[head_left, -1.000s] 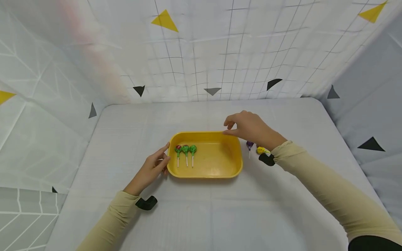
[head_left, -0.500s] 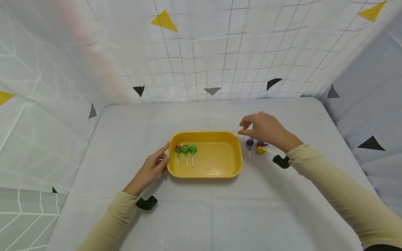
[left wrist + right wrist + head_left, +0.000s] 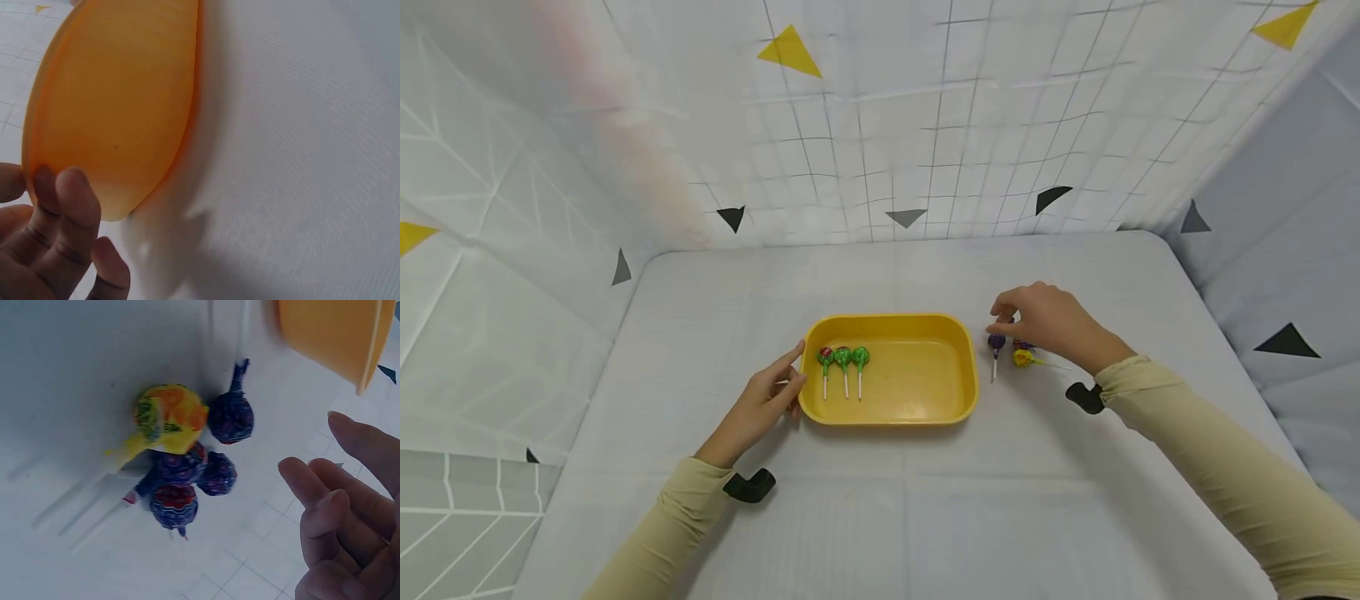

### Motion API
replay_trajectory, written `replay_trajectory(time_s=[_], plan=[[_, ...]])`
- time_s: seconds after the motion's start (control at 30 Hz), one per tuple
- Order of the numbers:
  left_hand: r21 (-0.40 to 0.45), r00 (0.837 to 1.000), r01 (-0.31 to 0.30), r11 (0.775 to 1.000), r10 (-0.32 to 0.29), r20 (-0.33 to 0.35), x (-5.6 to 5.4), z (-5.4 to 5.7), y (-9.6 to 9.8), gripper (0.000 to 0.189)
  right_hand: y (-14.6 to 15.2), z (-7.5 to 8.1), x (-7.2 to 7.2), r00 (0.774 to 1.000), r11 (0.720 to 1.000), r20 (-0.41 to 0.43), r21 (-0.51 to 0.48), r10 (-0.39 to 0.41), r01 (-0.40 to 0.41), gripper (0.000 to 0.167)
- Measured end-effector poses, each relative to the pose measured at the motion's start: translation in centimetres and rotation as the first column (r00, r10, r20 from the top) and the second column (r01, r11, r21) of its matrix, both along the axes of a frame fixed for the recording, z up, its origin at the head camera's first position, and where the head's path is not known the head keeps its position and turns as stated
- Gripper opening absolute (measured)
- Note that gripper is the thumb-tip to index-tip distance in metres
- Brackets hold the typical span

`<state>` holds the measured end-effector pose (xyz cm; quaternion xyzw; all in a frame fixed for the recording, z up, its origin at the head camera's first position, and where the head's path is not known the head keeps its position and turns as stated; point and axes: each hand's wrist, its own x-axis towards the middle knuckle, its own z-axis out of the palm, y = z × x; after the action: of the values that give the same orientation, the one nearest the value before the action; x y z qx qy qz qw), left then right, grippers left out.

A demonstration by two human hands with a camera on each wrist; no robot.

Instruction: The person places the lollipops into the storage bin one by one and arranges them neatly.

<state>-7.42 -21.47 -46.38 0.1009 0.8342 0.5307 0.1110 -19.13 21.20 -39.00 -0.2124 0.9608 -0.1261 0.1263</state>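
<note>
In the head view, my left hand [image 3: 767,402] holds the left end of a yellow tray [image 3: 917,420]. In the left wrist view its fingertips lie against the tray's outer wall [image 3: 119,106]. Inside the tray, at the left, three lollipops [image 3: 843,357] in green wrappers stand in a row, sticks toward the person. My right hand [image 3: 1048,321] hovers just right of the tray with thumb and fingers apart, holding nothing. Close by its fingertips is a purple lollipop [image 3: 996,342]. A yellow lollipop [image 3: 170,419] and several purple ones [image 3: 174,505] lie bunched beside it in the right wrist view.
A white cloth covers the table [image 3: 880,517]. Behind it rises a white grid-lined backdrop [image 3: 880,133], with grey-white sheets [image 3: 1285,275] at the sides. The tray's right rim stands close to the loose lollipops.
My right hand has moved right and slightly nearer, from above the tray's far right corner to the loose lollipops. The left hand and the tray have stayed put.
</note>
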Motion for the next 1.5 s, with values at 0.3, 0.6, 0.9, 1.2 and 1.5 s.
replay_trajectory(time_s=[0.3, 0.6, 0.9, 1.2, 1.5], plan=[[-0.005, 1.000, -0.001, 1.000, 0.001, 0.006, 0.0, -0.1, 0.0, 0.059, 0.7, -2.2, -0.4, 0.997, 0.999, 0.072, 0.039, -0.038, 0.035, 0.032], [-0.019, 1.000, -0.007, 1.000, 0.007, 0.001, -0.2, -0.3, 0.1, 0.057, 0.8, -3.6, -0.6, 0.994, 0.998, 0.102, 0.056, -0.028, 0.023, 0.024], [-0.016, 1.000, -0.002, 1.000, 0.002, 0.003, -0.1, -0.3, 0.0, 0.058, 0.4, -3.7, -0.5, 0.992, 0.997, 0.122, 0.071, -0.023, 0.015, 0.024], [-0.012, 1.000, 0.001, 1.000, -0.001, -0.015, -0.1, -0.4, -0.1, 0.058, 0.2, -3.8, -0.4, 0.987, 0.995, 0.158, 0.095, -0.028, 0.013, 0.027], [-0.010, 1.000, -0.004, 1.000, 0.004, -0.011, -0.1, -0.4, 0.0, 0.058, 0.3, -3.9, -0.4, 0.989, 0.994, 0.151, 0.104, -0.005, -0.011, 0.022]])
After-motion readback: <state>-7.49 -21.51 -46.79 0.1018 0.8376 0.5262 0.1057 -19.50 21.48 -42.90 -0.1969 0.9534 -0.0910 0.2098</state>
